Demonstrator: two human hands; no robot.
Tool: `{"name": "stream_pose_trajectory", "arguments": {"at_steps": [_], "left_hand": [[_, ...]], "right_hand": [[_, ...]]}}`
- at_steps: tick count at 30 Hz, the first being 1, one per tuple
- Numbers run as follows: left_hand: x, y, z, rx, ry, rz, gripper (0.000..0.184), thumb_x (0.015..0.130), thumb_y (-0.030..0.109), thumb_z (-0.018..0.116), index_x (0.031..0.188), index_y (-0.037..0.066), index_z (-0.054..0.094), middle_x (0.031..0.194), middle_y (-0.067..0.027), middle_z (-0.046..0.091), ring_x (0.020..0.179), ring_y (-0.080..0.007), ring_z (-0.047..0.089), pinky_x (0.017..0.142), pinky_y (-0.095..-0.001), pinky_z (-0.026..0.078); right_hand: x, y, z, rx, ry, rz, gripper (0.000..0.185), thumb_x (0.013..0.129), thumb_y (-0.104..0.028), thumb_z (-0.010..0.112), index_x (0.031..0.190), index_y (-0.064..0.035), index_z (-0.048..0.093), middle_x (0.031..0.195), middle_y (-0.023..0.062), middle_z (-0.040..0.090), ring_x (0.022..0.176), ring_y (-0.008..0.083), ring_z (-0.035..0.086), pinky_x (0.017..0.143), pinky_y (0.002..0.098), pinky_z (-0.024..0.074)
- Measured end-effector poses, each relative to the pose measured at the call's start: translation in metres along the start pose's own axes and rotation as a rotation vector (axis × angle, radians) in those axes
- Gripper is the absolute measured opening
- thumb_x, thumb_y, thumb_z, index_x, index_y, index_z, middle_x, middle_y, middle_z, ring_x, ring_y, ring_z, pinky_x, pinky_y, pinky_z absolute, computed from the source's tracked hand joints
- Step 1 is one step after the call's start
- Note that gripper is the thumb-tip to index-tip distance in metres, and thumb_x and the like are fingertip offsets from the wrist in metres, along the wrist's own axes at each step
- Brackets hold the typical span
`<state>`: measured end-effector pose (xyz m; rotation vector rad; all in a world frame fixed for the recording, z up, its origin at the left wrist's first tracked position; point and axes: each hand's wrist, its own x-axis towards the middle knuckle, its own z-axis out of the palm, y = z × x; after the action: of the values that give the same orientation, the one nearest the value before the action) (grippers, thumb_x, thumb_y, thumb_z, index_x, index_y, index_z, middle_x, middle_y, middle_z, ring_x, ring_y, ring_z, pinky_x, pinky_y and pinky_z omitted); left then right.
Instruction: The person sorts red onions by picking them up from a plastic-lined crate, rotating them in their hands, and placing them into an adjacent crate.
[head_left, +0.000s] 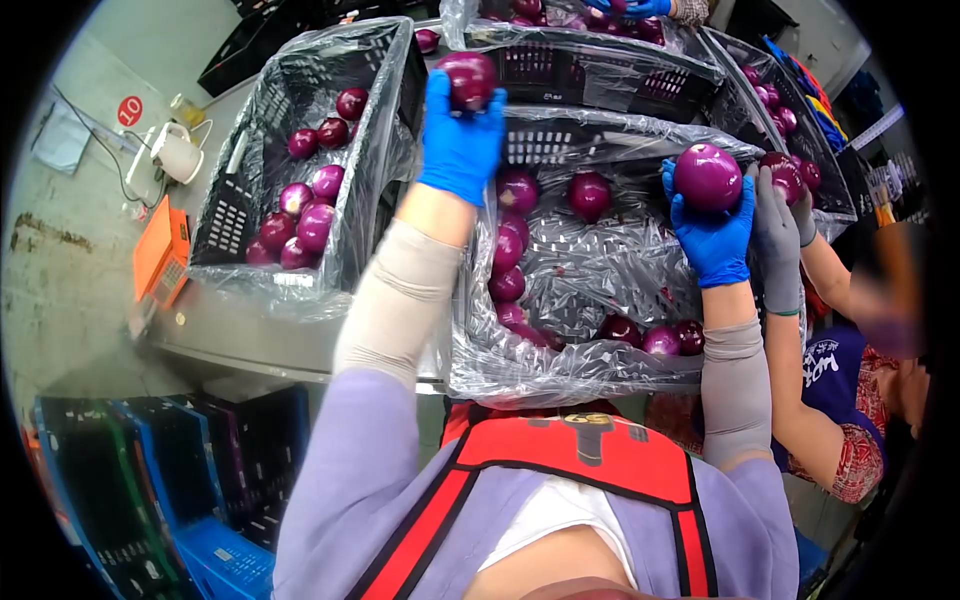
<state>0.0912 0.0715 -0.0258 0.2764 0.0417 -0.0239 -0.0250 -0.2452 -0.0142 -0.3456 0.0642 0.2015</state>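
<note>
blue-gloved, the person's left hand (460,150) reaches well forward above the far left corner of the near crate (540,148), its grip closed round a large onion (467,80). the right hand (715,245), gloved alike, is raised over the crate's right side, forearm pointing ahead, its grip cupped about a second onion (707,178). both forearms wear pale sleeve covers (400,290).

just beside the right hand, a co-worker's grey-gloved hands (776,245) hold a darker onion (782,176), crowding that side. clear plastic (580,378) lines the near crate, where loose onions (507,284) lie along the left wall and near edge, one sitting apart farther back. left of the left arm, another lined crate (215,225) with onions in it stands on the metal desk (240,330), an orange device (160,255) near its outer side. a back crate (520,70) blocks the space straight ahead.
</note>
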Motion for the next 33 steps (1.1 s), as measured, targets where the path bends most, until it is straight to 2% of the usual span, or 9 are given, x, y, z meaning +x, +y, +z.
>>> {"name": "stream_pose_trajectory", "arguments": {"at_steps": [3,7,9,14,21,23,24,27,33], "left_hand": [[0.022,0.070,-0.024,0.493,0.026,0.253,0.040,0.079,0.028,0.073,0.113,0.016,0.054,0.105,-0.0036,0.059,0.086,-0.0181,0.060,0.063,-0.0300,0.052],[0.029,0.162,-0.062,1.260,0.108,0.843,0.076,0.065,0.019,0.084,0.128,0.001,0.045,0.122,-0.0132,0.051,0.108,-0.0217,0.052,0.095,-0.0330,0.042],[0.023,0.205,-0.097,1.649,0.321,0.803,0.085,0.060,0.027,0.085,0.129,-0.003,0.046,0.123,-0.0174,0.054,0.110,-0.0242,0.054,0.096,-0.0342,0.042],[-0.016,0.224,-0.117,2.584,0.732,0.249,0.073,0.064,0.046,0.073,0.130,0.023,0.050,0.123,-0.0183,0.056,0.110,-0.0354,0.057,0.092,-0.0453,0.046],[0.069,0.274,-0.239,2.334,0.326,0.088,0.036,0.090,0.032,0.045,0.123,0.021,0.054,0.122,-0.0231,0.055,0.116,-0.0412,0.050,0.092,-0.0444,0.042],[0.101,0.307,-0.301,1.866,0.263,0.000,0.041,0.090,0.033,0.049,0.121,0.009,0.055,0.116,-0.0191,0.060,0.105,-0.0288,0.057,0.089,-0.0389,0.044],[0.109,0.314,-0.312,1.500,0.335,-0.149,0.043,0.088,0.030,0.052,0.125,0.009,0.051,0.119,-0.0222,0.058,0.113,-0.0350,0.054,0.091,-0.0412,0.042],[0.071,0.287,-0.268,2.199,0.385,0.102,0.051,0.085,0.031,0.057,0.129,0.007,0.046,0.117,-0.0207,0.060,0.112,-0.0309,0.055,0.092,-0.0402,0.041],[0.048,0.261,-0.209,2.260,0.413,0.326,0.059,0.080,0.030,0.065,0.130,0.005,0.045,0.123,-0.0231,0.055,0.112,-0.0331,0.055,0.091,-0.0406,0.043]], "right_hand": [[0.003,-0.003,-0.005,-0.011,0.010,-0.015,0.073,0.080,-0.054,0.059,0.131,-0.0053,0.042,0.128,0.0246,0.046,0.114,0.0439,0.047,0.082,0.0460,0.0526],[0.004,-0.002,-0.007,-0.023,0.029,-0.009,0.070,0.081,-0.053,0.058,0.130,-0.0053,0.043,0.127,0.0228,0.048,0.114,0.0436,0.048,0.083,0.0468,0.0529],[0.005,0.005,-0.003,-0.035,0.073,-0.052,0.069,0.082,-0.053,0.057,0.130,-0.0053,0.044,0.127,0.0229,0.049,0.114,0.0439,0.048,0.083,0.0471,0.0527],[0.008,0.003,-0.016,-0.009,-0.086,0.069,0.067,0.084,-0.055,0.053,0.128,-0.0054,0.045,0.125,0.0227,0.050,0.111,0.0447,0.050,0.090,0.0505,0.0481],[0.005,0.021,-0.005,-0.066,0.130,-0.082,0.073,0.080,-0.054,0.060,0.134,-0.0093,0.040,0.129,0.0213,0.047,0.113,0.0419,0.050,0.082,0.0453,0.0537],[0.004,0.021,-0.004,-0.067,0.128,-0.074,0.071,0.080,-0.055,0.060,0.133,-0.0114,0.041,0.130,0.0201,0.047,0.114,0.0422,0.050,0.082,0.0453,0.0539],[0.003,0.020,-0.004,-0.069,0.132,-0.082,0.071,0.080,-0.055,0.060,0.133,-0.0114,0.041,0.130,0.0201,0.047,0.114,0.0422,0.050,0.082,0.0453,0.0539],[0.001,0.021,-0.001,-0.084,0.106,-0.025,0.067,0.085,-0.059,0.052,0.129,-0.0090,0.045,0.126,0.0182,0.050,0.112,0.0381,0.052,0.091,0.0469,0.0490],[0.000,0.021,0.002,-0.103,0.078,-0.004,0.066,0.085,-0.058,0.052,0.129,-0.0105,0.045,0.126,0.0163,0.051,0.111,0.0366,0.053,0.090,0.0468,0.0489]]}}
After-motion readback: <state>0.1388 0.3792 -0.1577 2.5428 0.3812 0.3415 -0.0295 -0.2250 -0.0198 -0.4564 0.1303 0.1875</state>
